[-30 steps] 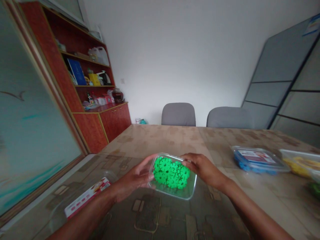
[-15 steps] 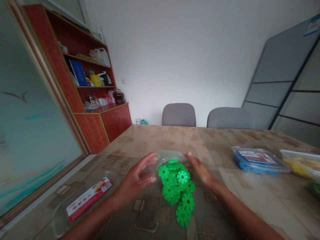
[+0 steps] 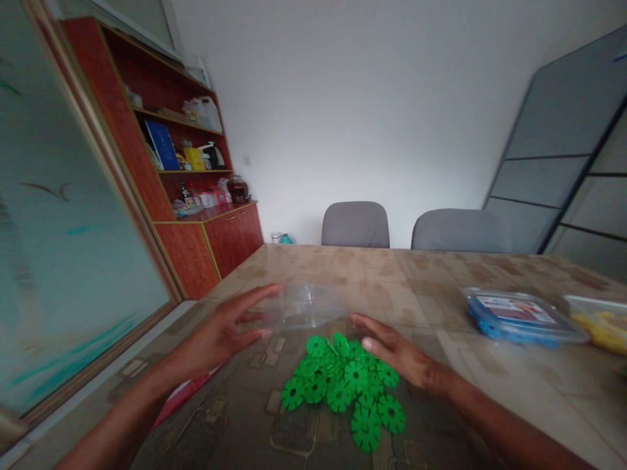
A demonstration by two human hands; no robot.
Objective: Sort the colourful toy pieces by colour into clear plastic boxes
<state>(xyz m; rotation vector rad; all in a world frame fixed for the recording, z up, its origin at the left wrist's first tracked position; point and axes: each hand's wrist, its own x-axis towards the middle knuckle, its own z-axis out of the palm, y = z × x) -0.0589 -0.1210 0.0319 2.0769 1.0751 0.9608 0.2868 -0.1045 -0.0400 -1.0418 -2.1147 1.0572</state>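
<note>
A clear plastic container, blurred and with no discs visible in it, is held just above the table behind a heap of green discs. My left hand has its thumb and fingers around the container's left end. The green notched plastic discs lie spread and overlapping on the table in front of me. Over the heap's right side, my right hand has its fingers stretched out and apart from the container. Whether its fingertips touch any disc I cannot tell.
Blue pieces fill a lidded clear box on the right, beside a box of yellow pieces. A red-labelled lid lies partly under my left forearm. Two grey chairs stand behind the patterned table.
The container has moved left and away from me, and the green discs have come out into a wider heap on the table. My right hand has let go of the container.
</note>
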